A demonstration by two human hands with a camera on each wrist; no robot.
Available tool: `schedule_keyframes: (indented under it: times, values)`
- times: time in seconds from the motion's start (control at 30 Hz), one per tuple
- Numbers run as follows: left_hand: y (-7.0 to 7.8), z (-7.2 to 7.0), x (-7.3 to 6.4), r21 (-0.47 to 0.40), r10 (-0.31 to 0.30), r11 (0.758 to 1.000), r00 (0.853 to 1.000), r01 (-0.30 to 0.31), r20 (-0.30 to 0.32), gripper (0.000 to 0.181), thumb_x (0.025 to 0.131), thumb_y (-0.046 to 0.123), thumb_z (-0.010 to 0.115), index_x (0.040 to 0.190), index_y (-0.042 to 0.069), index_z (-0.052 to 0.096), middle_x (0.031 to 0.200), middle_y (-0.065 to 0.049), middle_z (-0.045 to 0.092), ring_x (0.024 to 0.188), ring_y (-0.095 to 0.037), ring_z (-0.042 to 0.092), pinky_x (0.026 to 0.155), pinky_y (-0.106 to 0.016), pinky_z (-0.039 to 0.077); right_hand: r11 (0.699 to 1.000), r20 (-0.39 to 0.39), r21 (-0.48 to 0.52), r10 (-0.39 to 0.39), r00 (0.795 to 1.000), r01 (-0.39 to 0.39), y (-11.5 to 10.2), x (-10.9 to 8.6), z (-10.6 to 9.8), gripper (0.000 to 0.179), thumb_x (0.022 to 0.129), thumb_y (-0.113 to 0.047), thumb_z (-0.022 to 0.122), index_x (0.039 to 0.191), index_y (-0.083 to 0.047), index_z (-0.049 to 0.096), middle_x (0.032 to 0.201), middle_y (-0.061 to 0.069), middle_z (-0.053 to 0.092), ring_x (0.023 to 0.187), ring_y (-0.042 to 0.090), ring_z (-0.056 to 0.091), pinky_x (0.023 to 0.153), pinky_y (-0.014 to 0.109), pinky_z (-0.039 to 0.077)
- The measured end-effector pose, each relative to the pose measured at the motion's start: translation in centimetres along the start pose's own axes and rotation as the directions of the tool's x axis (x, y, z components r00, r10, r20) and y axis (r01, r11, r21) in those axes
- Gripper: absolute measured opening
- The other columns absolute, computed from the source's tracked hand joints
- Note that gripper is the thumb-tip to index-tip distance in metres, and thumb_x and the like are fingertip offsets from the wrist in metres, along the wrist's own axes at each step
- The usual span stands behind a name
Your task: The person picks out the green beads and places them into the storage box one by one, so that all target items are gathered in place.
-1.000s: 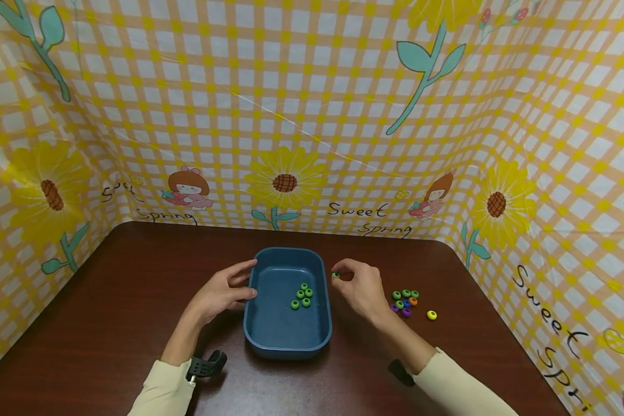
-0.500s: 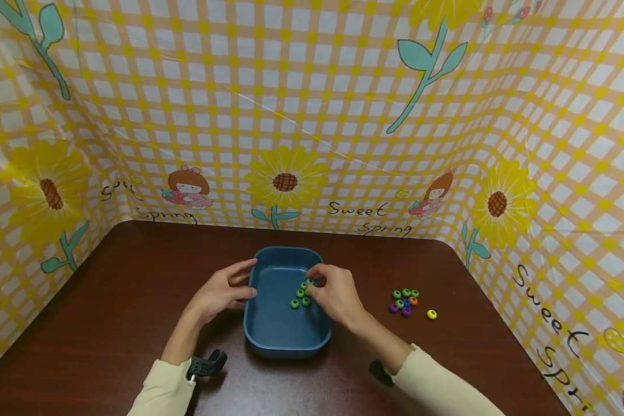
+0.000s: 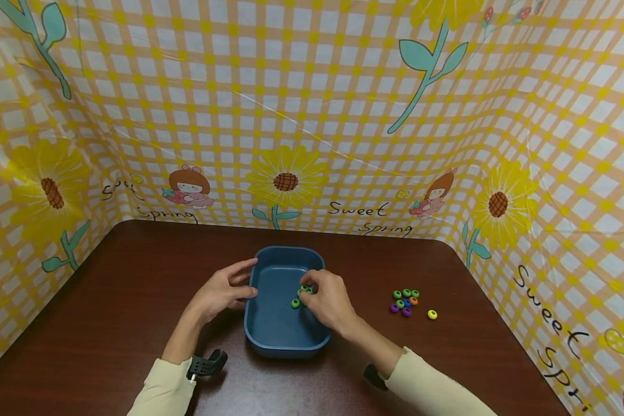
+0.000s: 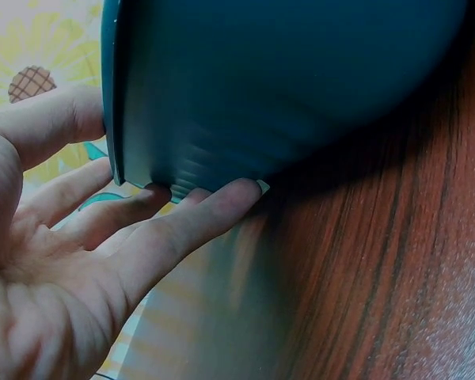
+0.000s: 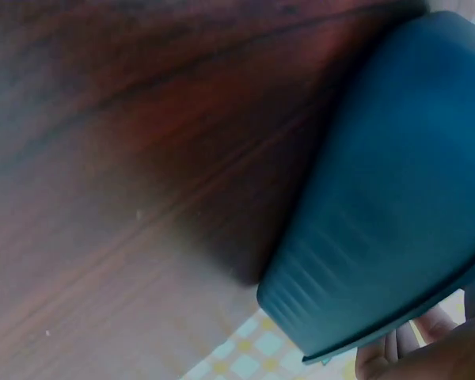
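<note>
A deep blue rectangular tray [image 3: 287, 350] stands on the table with several green beads [image 3: 295, 303] on its floor. My left hand [image 3: 219, 293] rests against the tray's left side, its fairly straight fingers [image 4: 198, 218] touching the outer wall and rim. Over the tray's right side reaches my right hand [image 3: 330, 300]; thumb and index finger come together around a green bead among the others. These fingers partly cover the group of beads. The right wrist view shows only the tray's outer wall [image 5: 380, 206] and part of the right hand [image 5: 435, 356] at the rim.
On the table right of the tray lie loose beads: several green [image 3: 407, 293], purple [image 3: 407, 312], blue [image 3: 407, 303] and orange [image 3: 413, 301]. A yellow bead [image 3: 432, 315] sits a little apart. A checked sunflower cloth [image 3: 286, 133] walls off the dark wooden table [image 3: 151, 277].
My right hand has carried a green bead leftward from outside the tray into it, then shifted slightly down and left among the beads. The left hand and tray stay put.
</note>
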State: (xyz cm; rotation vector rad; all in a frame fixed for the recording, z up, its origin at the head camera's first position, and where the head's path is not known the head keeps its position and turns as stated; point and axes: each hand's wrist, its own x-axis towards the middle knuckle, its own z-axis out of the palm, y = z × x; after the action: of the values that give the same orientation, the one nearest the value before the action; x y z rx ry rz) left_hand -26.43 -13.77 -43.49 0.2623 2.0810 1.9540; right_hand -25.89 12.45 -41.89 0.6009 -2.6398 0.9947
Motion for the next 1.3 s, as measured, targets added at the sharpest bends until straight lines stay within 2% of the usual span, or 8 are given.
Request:
schedule_keyframes:
  times: [0.2,0.47,0.8,1.3]
  values:
    - [0.2,-0.1,-0.1,-0.007,0.008,1.000,1.000,-0.007,0.009,0.074,0.094,0.001,0.068,0.159,0.007,0.033,0.157,-0.028,0.039,0.121,-0.047,0.063,0.088,-0.054,0.059,0.999,0.008,-0.034,0.001,1.000,0.000,0.1,-0.3,0.6,0.010,0.082,-0.008,0.076,0.092,-0.008,0.076,0.086,0.004,0.069,0.081,0.021,0.062,0.068,0.027,0.049]
    - [0.1,-0.1,0.0,-0.012,0.009,1.000,1.000,-0.009,0.017,0.074,0.094,0.000,0.068,0.159,0.007,0.032,0.157,-0.029,0.039,0.121,-0.046,0.063,0.088,-0.054,0.059,0.997,0.006,-0.081,-0.014,1.000,0.014,0.2,-0.6,1.1,0.011,0.080,-0.011,0.075,0.091,-0.010,0.074,0.087,0.001,0.067,0.083,0.015,0.059,0.071,0.029,0.051]
    - [-0.1,0.0,0.2,-0.014,-0.014,1.000,1.000,0.014,-0.003,0.074,0.093,-0.001,0.067,0.159,0.010,0.034,0.157,-0.026,0.040,0.121,-0.045,0.063,0.087,-0.052,0.060,0.994,0.016,-0.105,-0.030,0.999,0.032,0.2,-0.8,1.3,0.009,0.080,-0.013,0.077,0.088,-0.012,0.072,0.086,-0.001,0.065,0.082,0.013,0.057,0.069,0.028,0.051]
    - [-0.3,-0.1,0.1,-0.009,-0.006,1.000,1.000,0.006,0.006,0.074,0.094,-0.001,0.067,0.159,0.009,0.033,0.158,-0.027,0.039,0.122,-0.046,0.063,0.086,-0.051,0.060,0.990,0.045,-0.131,-0.043,0.998,0.048,0.2,-0.9,1.4,0.009,0.082,-0.013,0.077,0.088,-0.011,0.071,0.087,0.001,0.065,0.082,0.013,0.056,0.070,0.030,0.050]
